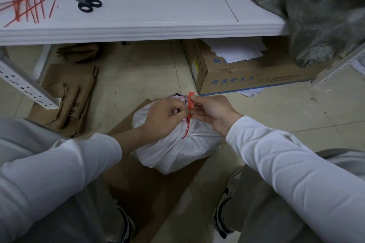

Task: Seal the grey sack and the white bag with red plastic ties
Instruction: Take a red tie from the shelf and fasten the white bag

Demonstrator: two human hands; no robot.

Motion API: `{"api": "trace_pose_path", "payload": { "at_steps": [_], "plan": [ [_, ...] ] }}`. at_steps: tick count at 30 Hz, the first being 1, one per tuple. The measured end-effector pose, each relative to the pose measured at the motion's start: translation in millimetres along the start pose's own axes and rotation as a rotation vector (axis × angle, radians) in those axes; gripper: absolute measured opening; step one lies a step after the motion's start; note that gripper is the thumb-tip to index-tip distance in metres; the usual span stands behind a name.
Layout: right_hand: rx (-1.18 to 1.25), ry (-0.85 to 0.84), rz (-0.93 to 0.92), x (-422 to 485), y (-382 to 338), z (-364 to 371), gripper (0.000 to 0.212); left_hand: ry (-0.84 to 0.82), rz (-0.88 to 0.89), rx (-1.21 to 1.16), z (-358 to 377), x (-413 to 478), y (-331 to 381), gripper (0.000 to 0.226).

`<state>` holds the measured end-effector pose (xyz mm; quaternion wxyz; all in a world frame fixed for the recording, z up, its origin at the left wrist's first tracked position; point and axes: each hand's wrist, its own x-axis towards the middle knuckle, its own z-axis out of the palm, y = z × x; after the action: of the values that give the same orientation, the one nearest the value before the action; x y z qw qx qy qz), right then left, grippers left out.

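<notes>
Left hand grips the white bag's bunched neck, right hand pinches the red tie's head; best to cinch it snug.

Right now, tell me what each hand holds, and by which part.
Right hand pinches the red tie by its flat tag end. Left hand grips the gathered neck of the white bag, beside the tie's strap.

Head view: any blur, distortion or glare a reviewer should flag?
Head view: grey sack at top right is blurred; table edge bows from wide-angle lens; dim, even light, no glare; left hand, right hand, red tie and white bag are sharp.
</notes>
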<state>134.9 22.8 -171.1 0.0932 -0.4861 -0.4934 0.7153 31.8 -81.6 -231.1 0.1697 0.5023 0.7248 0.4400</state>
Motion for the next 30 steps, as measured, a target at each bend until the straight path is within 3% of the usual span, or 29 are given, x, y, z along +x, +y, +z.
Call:
{"api": "trace_pose_path", "payload": {
  "at_steps": [6,15,30],
  "plan": [
    [-0.074,0.039,-0.041,4,3,-1,0.027,-0.009,-0.024,-0.010,-1,0,2,0.032],
    [-0.122,0.059,-0.108,7,5,-1,0.019,-0.005,-0.035,-0.020,0,1,3,0.025],
    [-0.527,0.081,-0.496,11,9,0,0.032,0.010,-0.018,-0.004,0,-3,0,0.029]
  ]
}}
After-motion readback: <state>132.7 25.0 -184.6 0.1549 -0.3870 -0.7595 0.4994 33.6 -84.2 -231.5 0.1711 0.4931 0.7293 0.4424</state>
